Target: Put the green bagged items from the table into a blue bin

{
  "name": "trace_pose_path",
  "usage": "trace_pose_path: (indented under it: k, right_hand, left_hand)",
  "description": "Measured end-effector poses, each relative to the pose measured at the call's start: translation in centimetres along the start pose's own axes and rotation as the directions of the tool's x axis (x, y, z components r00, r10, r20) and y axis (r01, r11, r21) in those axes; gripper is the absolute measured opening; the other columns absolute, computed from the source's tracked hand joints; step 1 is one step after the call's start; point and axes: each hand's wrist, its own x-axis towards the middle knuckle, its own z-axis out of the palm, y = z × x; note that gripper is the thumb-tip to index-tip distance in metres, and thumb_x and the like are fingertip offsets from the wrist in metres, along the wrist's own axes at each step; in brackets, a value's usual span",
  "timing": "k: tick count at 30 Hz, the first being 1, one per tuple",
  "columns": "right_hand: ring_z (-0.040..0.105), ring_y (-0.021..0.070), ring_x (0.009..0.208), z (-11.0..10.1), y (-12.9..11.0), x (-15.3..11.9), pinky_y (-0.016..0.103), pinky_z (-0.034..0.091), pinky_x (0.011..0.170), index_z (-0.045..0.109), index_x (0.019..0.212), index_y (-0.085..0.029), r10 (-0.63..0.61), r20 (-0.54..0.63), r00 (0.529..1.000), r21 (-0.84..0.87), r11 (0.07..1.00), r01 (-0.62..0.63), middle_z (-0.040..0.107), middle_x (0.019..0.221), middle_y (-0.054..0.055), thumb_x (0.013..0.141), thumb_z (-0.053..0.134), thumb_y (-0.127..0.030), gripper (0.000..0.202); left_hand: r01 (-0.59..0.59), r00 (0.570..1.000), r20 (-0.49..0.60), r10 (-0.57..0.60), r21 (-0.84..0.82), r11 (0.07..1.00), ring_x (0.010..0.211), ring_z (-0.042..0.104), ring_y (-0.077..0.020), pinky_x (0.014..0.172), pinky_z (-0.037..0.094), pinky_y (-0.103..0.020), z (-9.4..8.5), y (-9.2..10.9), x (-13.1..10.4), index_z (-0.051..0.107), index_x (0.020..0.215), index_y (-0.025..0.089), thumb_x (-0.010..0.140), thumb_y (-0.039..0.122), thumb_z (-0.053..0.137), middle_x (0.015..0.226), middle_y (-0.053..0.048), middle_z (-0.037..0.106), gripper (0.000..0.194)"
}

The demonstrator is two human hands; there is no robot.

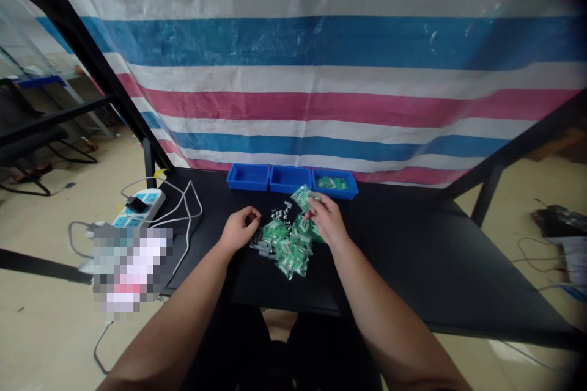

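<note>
A heap of small green packets in clear plastic [293, 253] lies on the black table in front of me. My right hand [328, 219] pinches a green plastic packet [301, 195] just above the far side of the heap, close to the trays. To the left of the heap rests my left hand [241, 227], its fingers curled in; whether anything is inside them is hidden. Small grey pieces [263, 249] lie at the heap's left edge, and shiny metal bits [280, 214] are scattered behind it.
Three blue trays stand in a row at the back: the left tray [248, 187], the middle tray [290, 188] and the right tray [342, 194], which contains green packets. A power strip [149, 198] with loose cables sits at left. A striped sheet [321, 85] hangs behind the table [413, 256].
</note>
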Motion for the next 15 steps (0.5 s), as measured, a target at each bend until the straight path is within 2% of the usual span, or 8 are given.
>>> trace_pose_path:
  k: [1,3,5,8,11,15]
  right_hand:
    - [0.058,0.0168,0.049,-0.1,-0.1,0.0,0.032,0.053,0.053,0.065,0.104,-0.024,0.000,0.005,1.000,0.022,1.000,0.000,0.048,0.053,-0.009,0.073,0.077,-0.051,0.042]
    - [0.063,0.0186,0.055,-0.2,-0.2,-0.1,0.033,0.055,0.055,0.066,0.107,-0.024,-0.030,0.030,0.999,0.014,0.999,0.029,0.055,0.057,-0.006,0.076,0.074,-0.051,0.041]
    - [0.069,0.0198,0.065,-0.4,-0.2,-0.2,0.035,0.057,0.062,0.070,0.103,-0.024,-0.090,0.073,0.993,-0.051,0.994,0.094,0.067,0.073,0.000,0.079,0.070,-0.046,0.033]
    - [0.071,0.0191,0.074,-0.8,-0.1,-0.3,0.035,0.056,0.073,0.074,0.099,-0.023,-0.153,0.169,0.974,-0.180,0.966,0.183,0.073,0.091,0.002,0.080,0.064,-0.033,0.024]
    - [0.067,0.0181,0.072,-1.1,-0.3,-0.5,0.032,0.053,0.071,0.075,0.102,-0.023,-0.184,0.209,0.961,-0.270,0.933,0.238,0.072,0.086,0.002,0.081,0.060,-0.030,0.026]
    - [0.059,0.0162,0.059,-1.4,-0.4,-0.2,0.030,0.049,0.060,0.074,0.096,-0.021,-0.221,0.179,0.959,-0.376,0.885,0.274,0.065,0.069,0.000,0.082,0.065,-0.035,0.022]
  left_hand:
    - [0.002,1.000,0.001,-0.002,-0.003,1.000,0.058,0.054,-0.0127,0.058,0.040,-0.023,0.0,0.0,0.0,0.068,0.092,0.020,0.086,0.032,0.059,0.067,0.002,0.061,0.016]
    - [0.009,1.000,-0.001,-0.009,-0.005,1.000,0.058,0.054,-0.0125,0.057,0.040,-0.023,0.0,0.0,0.0,0.068,0.092,0.020,0.085,0.032,0.060,0.067,0.003,0.062,0.016]
    - [0.013,1.000,-0.004,-0.013,-0.002,1.000,0.058,0.054,-0.0126,0.057,0.040,-0.023,0.0,0.1,-0.1,0.068,0.092,0.020,0.085,0.032,0.060,0.067,0.002,0.062,0.016]
    - [0.011,1.000,-0.007,-0.011,0.002,1.000,0.058,0.053,-0.0127,0.058,0.040,-0.023,0.0,0.2,-0.1,0.068,0.091,0.020,0.085,0.032,0.059,0.067,0.002,0.061,0.016]
    - [0.012,1.000,-0.006,-0.012,0.003,1.000,0.058,0.052,-0.0126,0.057,0.039,-0.023,-0.1,0.4,-0.1,0.068,0.092,0.020,0.085,0.032,0.060,0.067,0.002,0.061,0.016]
    - [0.012,1.000,-0.001,-0.012,0.008,1.000,0.058,0.052,-0.0125,0.058,0.039,-0.023,-0.1,0.4,-0.1,0.068,0.092,0.020,0.085,0.031,0.060,0.068,0.002,0.061,0.016]
